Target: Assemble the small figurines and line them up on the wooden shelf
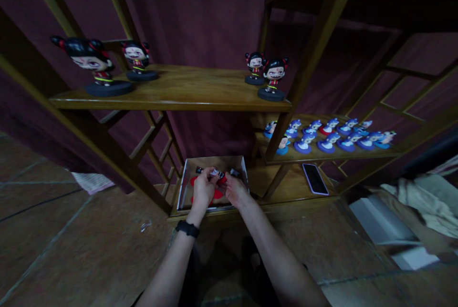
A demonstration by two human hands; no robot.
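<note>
Both my hands meet over a shallow white-rimmed cardboard box (181, 191) on the lowest shelf. My left hand (203, 188), with a black band on the wrist, has its fingers closed on a small figurine (216, 173) with a dark and pale body and a red base. From the other side, my right hand (234, 190) pinches the red base of the same figurine. More red-based figurines lie in the box around and below my hands, partly hidden by them.
Black-haired figurines (274, 78) stand in pairs at both ends of the upper shelf (186, 87). Several blue and purple figurines (328, 142) line the right shelf. A phone (315, 179) lies below them. Grey-white boxes (381, 221) and cloth are on the floor at right.
</note>
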